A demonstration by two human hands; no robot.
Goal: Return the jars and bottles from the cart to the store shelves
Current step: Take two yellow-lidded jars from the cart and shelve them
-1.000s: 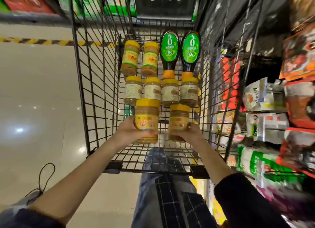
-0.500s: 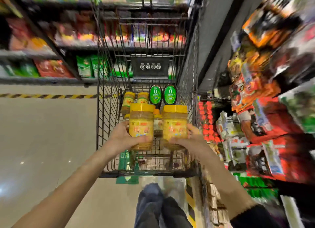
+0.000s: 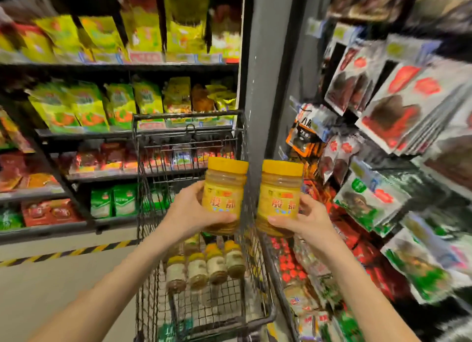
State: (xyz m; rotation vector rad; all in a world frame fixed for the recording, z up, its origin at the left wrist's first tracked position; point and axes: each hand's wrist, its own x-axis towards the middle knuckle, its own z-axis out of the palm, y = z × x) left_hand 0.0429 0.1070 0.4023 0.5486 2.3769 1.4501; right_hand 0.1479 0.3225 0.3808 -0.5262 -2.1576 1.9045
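Yellow-lidded 2 jars, left jar (image 3: 222,196) in left hand (image 3: 190,212), right jar (image 3: 279,198) in right hand (image 3: 307,220), fingers wrapped tight, were lifted clear above cart (image 3: 204,290) since 1 s ago; shelving next, 4+ jars remained below fingers.

We stand in a dim store aisle: a grey pillar (image 3: 270,68) ahead, a pale glossy floor (image 3: 51,285) crossed by yellow-black hazard tape (image 3: 69,252).

Two large jars (image 3: 223,196) held; four small jars (image 3: 204,270) in cart (image 3: 189,127).

Red characters mark both yellow jar labels (image 3: 222,203) but are too blurred to read.
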